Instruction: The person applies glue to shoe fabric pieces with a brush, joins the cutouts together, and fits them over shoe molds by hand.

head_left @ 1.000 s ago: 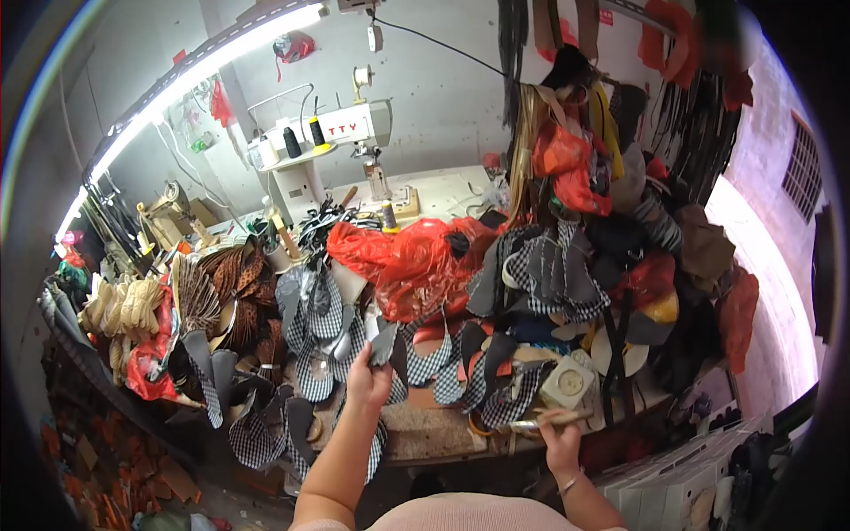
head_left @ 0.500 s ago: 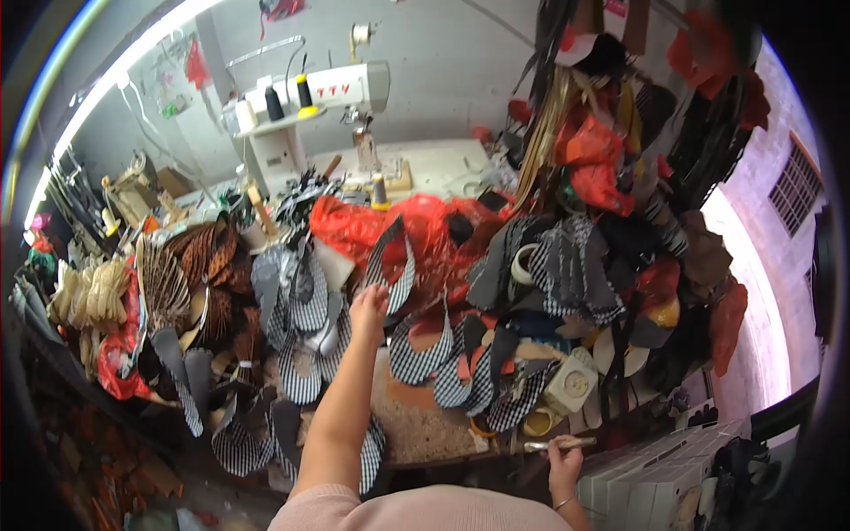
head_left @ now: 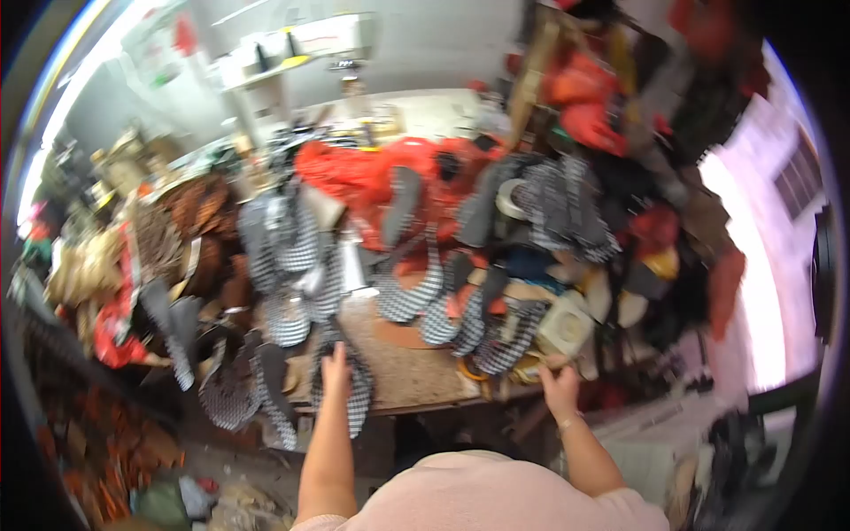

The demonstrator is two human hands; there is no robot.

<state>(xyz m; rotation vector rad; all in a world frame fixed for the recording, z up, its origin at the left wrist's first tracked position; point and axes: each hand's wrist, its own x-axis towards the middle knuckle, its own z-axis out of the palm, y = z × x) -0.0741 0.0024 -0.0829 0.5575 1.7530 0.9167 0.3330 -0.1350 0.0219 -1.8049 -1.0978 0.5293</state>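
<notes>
Motion blurs this view. My left hand (head_left: 336, 370) is low at the table's front edge, closed on a black-and-white checked shoe upper (head_left: 359, 409), though its fingertips are smeared. The upper's curved, grey-lined band spreads around the hand. My right hand (head_left: 561, 389) is at the right of the table edge, fingers closed around a small brush (head_left: 526, 376) that shows only faintly. Just above it lies a cream square container (head_left: 567, 326). More checked uppers (head_left: 413, 296) lie between the hands, and a grey strip (head_left: 403, 205) rests on a red plastic bag (head_left: 345, 173).
Behind the piles stands a white sewing machine (head_left: 310, 37) with thread cones. Brown woven pieces (head_left: 202, 212) and pale bundles (head_left: 84, 265) crowd the left. Red bags and straps (head_left: 589, 102) hang at the right. Several uppers overhang the table's (head_left: 416, 376) front edge.
My left hand has come down from the red bag to the front edge. The looped checked upper there gives way to a grey strip. My right hand appears higher as the view tilts down.
</notes>
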